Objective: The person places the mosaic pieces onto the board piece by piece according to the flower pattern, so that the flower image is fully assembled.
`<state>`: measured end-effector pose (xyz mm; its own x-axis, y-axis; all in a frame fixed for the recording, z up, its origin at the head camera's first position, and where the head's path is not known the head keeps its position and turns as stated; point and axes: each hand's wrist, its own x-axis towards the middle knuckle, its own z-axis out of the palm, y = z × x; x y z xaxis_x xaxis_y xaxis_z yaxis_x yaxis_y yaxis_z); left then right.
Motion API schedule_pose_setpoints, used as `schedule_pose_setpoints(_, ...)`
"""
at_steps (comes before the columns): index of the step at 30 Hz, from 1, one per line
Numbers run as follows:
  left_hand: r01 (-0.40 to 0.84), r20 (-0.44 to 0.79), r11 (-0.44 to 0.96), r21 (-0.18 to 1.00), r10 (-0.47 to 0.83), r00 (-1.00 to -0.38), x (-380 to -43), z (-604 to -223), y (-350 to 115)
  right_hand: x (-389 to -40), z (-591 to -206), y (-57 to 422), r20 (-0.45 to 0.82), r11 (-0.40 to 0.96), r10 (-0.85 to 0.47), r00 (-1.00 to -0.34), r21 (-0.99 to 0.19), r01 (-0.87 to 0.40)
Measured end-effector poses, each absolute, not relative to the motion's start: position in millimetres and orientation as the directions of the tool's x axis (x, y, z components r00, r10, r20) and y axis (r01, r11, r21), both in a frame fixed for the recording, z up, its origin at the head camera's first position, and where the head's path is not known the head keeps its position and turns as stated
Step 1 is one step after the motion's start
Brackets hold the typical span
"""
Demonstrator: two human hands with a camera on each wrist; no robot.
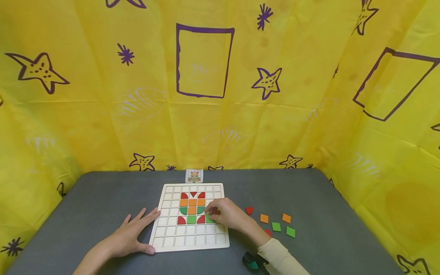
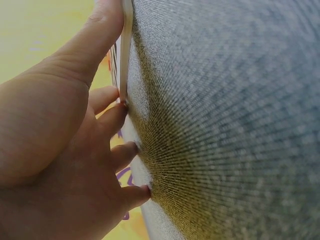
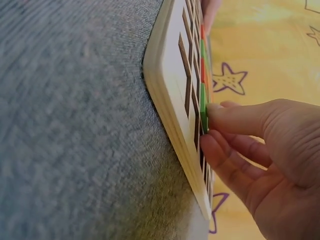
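Head view: the left hand (image 1: 126, 237), grip spread, touches the board (image 1: 190, 240); the right hand (image 1: 223, 213), grip curled, pinches a green tile (image 1: 208, 219) there.

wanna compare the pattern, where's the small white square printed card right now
In the head view, the card lies slightly left of centre, just beyond the far edge of the pale wooden square gridded board.

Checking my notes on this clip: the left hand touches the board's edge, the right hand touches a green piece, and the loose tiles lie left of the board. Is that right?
Not quite: the head view shows the loose tiles lying right of the board. The left hand does touch the board's edge, and the right hand touches a green piece.
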<state>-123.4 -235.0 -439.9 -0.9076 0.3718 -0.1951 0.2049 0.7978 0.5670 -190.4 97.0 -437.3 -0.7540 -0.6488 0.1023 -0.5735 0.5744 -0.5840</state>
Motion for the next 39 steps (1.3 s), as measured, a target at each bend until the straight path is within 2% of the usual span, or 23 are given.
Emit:
schedule_pose_setpoints(11,0.222,-0.180,0.788,0.575,0.387,-0.905,-123,-440,-235,-190,-429,119,0.123,0.561,-0.628,-0.768,-0.612,-0.557)
schedule_pose_setpoints(30,0.215,-0.182,0.787,0.578,0.381,-0.906,-123,-440,-235,-184,-425,196,0.231,0.566,-0.574,-0.786,-0.581,-0.584)
schedule_pose_setpoints(39,0.217,-0.174,0.781,0.586,0.383,-0.907,-122,-439,-235,-174,-429,218,0.190,0.559,-0.586,-0.787,-0.608,-0.563)
